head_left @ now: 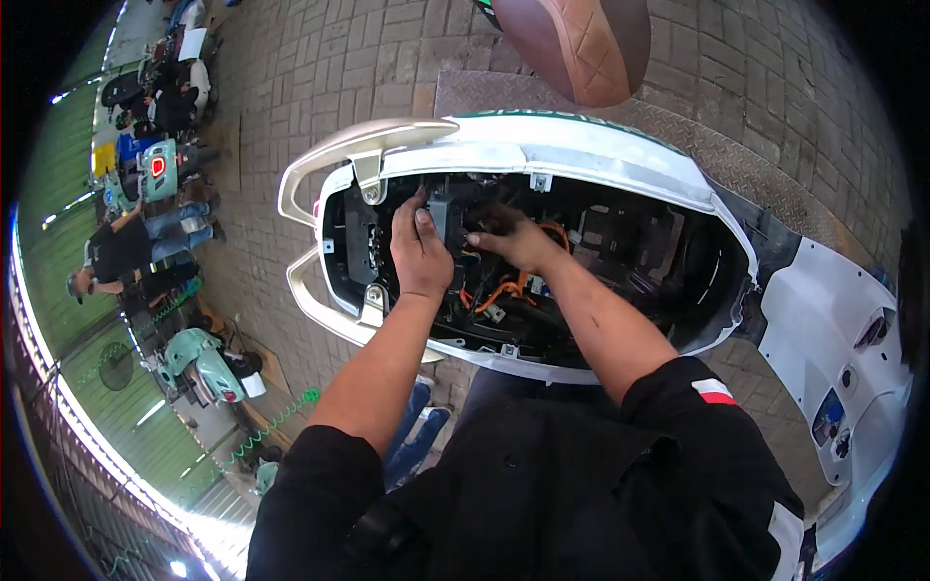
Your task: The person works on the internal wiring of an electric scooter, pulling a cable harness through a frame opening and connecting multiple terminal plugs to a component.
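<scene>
A white scooter body lies in front of me with its top uncovered, showing dark inner parts. Inside it, toward the left end, stands a grey box-shaped part. My left hand rests along the left side of this box, fingers stretched out and pointing away from me. From the right, my right hand reaches to the other side, its thumb toward the box and its fingers bent. Shadow hides those fingertips and whatever they hold. Orange cables and a pale connector lie just below my right hand.
Pale metal grab rails stick out at the body's left end. A white panel stands at the right. Beyond the body are a brown shoe-like shape and a metal plate. Green scooters and a person are at far left.
</scene>
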### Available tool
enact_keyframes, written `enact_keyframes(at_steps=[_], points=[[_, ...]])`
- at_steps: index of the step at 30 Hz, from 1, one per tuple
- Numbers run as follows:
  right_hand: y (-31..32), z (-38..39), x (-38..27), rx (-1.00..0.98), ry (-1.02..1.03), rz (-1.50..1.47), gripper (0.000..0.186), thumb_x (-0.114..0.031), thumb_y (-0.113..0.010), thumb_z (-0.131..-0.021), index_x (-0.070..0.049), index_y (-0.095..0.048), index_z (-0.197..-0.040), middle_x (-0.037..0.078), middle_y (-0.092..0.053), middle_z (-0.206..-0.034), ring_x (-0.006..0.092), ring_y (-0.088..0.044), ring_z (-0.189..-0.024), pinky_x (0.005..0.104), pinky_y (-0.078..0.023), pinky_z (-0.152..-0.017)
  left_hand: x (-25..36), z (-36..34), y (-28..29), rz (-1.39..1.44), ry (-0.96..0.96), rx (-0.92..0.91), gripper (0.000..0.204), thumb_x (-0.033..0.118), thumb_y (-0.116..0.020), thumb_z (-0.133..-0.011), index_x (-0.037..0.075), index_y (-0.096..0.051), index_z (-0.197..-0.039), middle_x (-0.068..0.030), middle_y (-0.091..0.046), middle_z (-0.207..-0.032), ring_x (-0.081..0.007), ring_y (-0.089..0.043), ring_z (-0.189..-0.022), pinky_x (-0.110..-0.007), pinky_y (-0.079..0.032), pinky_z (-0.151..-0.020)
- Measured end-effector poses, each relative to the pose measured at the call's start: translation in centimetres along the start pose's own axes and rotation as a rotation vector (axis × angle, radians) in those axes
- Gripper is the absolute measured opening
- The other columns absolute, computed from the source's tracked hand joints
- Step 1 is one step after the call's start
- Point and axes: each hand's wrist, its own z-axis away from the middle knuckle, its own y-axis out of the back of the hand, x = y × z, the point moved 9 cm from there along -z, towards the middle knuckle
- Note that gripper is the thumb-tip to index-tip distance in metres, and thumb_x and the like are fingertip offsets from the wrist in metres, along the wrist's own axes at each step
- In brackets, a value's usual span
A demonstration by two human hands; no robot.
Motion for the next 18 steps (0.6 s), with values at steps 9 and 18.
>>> enact_keyframes(at_steps=[9, 18], points=[[-0.4, 3.1, -2.6, 0.158, 0.092, -0.064, 0.033, -0.013, -0.056, -0.098, 0.001, -0.057, -0.127, 0.011, -0.067, -0.110, 0.0153, -0.060, -0.097, 0.0296, -0.048, -0.089, 0.0, 0.0, 0.9, -0.002, -0.023, 0.016, 0.044, 0.034, -0.042, -0.102, -0.004, -0.058, -0.119, -0.0233, -0.062, -0.111, -0.0395, -0.061, -0.104, -0.042, -0.047, -0.092], [0.3, 2.5, -2.3, 0.210, 0.107, -0.322, 0.023, -0.014, -0.063, -0.094, 0.004, -0.062, -0.107, 0.012, -0.067, -0.101, 0.0176, -0.059, -0.095, 0.0319, -0.047, -0.087, 0.1, -0.1, 0.1, -0.035, -0.050, -0.016, 0.047, 0.037, -0.049, -0.098, -0.005, -0.055, -0.120, -0.0241, -0.060, -0.114, -0.0420, -0.057, -0.107, -0.045, -0.045, -0.094]])
